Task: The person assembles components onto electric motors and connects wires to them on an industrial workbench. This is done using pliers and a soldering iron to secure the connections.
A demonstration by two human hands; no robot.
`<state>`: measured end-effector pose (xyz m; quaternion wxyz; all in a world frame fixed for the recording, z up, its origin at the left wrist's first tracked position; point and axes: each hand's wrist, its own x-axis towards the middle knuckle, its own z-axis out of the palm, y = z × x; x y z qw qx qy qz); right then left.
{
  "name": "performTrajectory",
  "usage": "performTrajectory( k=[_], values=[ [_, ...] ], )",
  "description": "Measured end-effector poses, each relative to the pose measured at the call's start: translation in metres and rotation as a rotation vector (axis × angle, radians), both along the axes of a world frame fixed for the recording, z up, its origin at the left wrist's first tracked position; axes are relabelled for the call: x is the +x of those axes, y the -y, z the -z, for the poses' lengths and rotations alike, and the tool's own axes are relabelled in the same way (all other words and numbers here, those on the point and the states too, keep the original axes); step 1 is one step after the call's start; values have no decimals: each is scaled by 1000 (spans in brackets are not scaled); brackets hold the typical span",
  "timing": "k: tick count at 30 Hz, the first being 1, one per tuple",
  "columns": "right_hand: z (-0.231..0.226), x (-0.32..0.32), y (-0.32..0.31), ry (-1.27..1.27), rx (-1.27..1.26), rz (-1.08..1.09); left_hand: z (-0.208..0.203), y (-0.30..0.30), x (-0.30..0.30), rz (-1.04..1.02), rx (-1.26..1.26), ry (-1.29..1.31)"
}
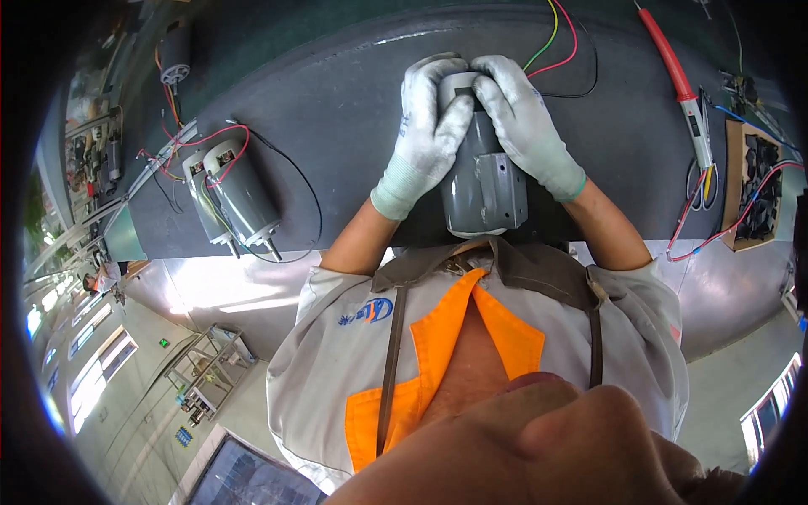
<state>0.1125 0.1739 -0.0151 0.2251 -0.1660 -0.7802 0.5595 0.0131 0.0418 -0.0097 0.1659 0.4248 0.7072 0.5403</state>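
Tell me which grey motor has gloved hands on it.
The middle motor: the left hand and right hand clasp its far end. No hand touches the side-by-side pair at left or the upper-left motor.

Well out to the left of my left hand [423, 118], I have two grey motors [248, 199] side by side on the dark bench [337, 126], red and black wires [286, 156] looping around them. Farther left sits another motor [175, 57]. Off beyond my right hand [523, 111] lies a red-and-white pen-shaped tool [680, 82], then an open box [735, 189] of black pieces [762, 181].
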Motion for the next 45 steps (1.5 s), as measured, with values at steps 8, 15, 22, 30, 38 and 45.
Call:
performTrajectory(
  k=[8,15,22,30,38,45],
  values=[
    [-1,33,11,121,317,-31,-5,90,18,-378,126,477],
    [-16,-42,37,223,264,-263,-8,58,18,-450,210,263],
    [-25,-222,-32,133,633,-124,-10,-19,-242,-424,279,237],
    [-21,-161,-47,407,220,-408,23,-19,-171,-709,527,518],
    [-13,-55,51,-140,381,-419,-48,27,-112,-240,286,601],
    [-27,162,-144,307,939,602,-11,141,-126,-341,374,774]
  ],
)
